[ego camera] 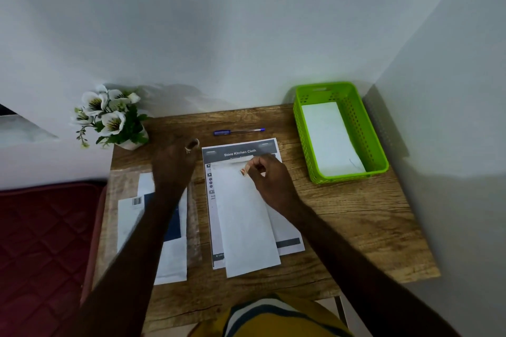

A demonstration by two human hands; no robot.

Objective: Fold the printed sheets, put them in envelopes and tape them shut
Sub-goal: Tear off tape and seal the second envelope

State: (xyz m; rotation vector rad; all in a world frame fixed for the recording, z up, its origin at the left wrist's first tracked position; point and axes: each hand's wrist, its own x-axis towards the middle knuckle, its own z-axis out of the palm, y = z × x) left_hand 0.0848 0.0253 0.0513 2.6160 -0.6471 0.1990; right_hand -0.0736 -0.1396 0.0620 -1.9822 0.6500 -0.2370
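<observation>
Our right hand (pixel 269 172) pinches tape at the far-end flap of one long white paper envelope (pixel 246 216), its long axis running away from us atop the printed sheets (pixel 287 232); our left hand (pixel 175 164), fingers curled around a tape roll (pixel 192 144), hovers over the wooden tabletop (pixel 356 213).

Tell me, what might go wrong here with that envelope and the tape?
The right hand pinches at the flap end of the envelope, which lies loose on the printed sheets; tape could catch a sheet beneath, or the envelope could slide and seal crooked.

The left hand holds what looks like a tape roll up off the table; a loose end may curl and stick to itself.

The pen lies just beyond, easy to knock.
</observation>
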